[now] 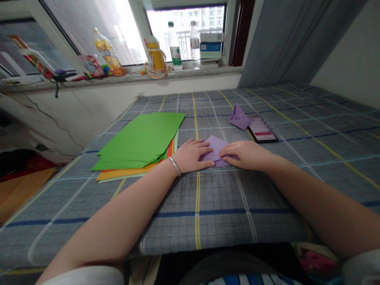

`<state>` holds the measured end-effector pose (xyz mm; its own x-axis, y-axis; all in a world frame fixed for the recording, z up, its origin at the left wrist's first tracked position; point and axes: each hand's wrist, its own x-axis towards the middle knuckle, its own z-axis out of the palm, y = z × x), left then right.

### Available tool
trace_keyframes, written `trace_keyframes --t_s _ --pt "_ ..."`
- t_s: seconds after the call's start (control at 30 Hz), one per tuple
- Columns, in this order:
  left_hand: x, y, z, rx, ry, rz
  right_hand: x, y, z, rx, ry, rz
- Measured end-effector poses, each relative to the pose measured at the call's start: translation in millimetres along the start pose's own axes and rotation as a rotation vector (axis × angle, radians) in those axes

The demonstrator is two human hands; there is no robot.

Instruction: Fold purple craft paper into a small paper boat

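A folded sheet of purple paper (216, 143) lies flat on the cloth-covered surface between both hands. My left hand (194, 155), a silver bangle at its wrist, rests on the paper's left part with fingers stretched and spread. On the right side, my right hand (246, 154) has its fingertips and thumb closed together on the paper's folded edge. The palms and hands cover part of the sheet. Farther back stands a folded purple paper piece (238, 117) with a raised point, touching or very near a phone (264, 134).
Left of my hands lies a stack of green sheets (145, 132) with orange paper (124, 173) and other colours below. A grey plaid cloth (175, 227) covers the surface. Bottles, including a green-capped bottle (175, 49), and a box (210, 46) line the windowsill (204, 72).
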<state>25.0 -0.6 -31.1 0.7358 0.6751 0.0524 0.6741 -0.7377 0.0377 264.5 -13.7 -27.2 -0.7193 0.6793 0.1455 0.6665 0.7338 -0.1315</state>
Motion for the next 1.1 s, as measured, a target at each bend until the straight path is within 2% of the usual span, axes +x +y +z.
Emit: trace_keyframes --t_s 0.1,0.3,0.63,0.87,1.1 --pt "-2.2 11.4 -8.0 0.094 0.074 0.029 0.6 -3.9 -0.8 -0.029 -0.003 0.006" --pt "-0.9 28.1 -6.6 0.184 0.046 -0.033 1.8 -13.2 0.4 -0.123 0.022 0.078" --pt "2.8 23.1 -1.6 0.257 0.092 -0.238 12.2 -12.5 5.4 -0.264 0.085 0.218" --pt "5.3 14.6 1.9 0.179 0.123 -0.257 16.0 -0.1 9.7 -0.236 0.138 0.244" --pt "9.3 -1.3 6.2 -0.046 0.123 -0.268 18.5 7.4 17.1 -0.204 0.264 0.235"
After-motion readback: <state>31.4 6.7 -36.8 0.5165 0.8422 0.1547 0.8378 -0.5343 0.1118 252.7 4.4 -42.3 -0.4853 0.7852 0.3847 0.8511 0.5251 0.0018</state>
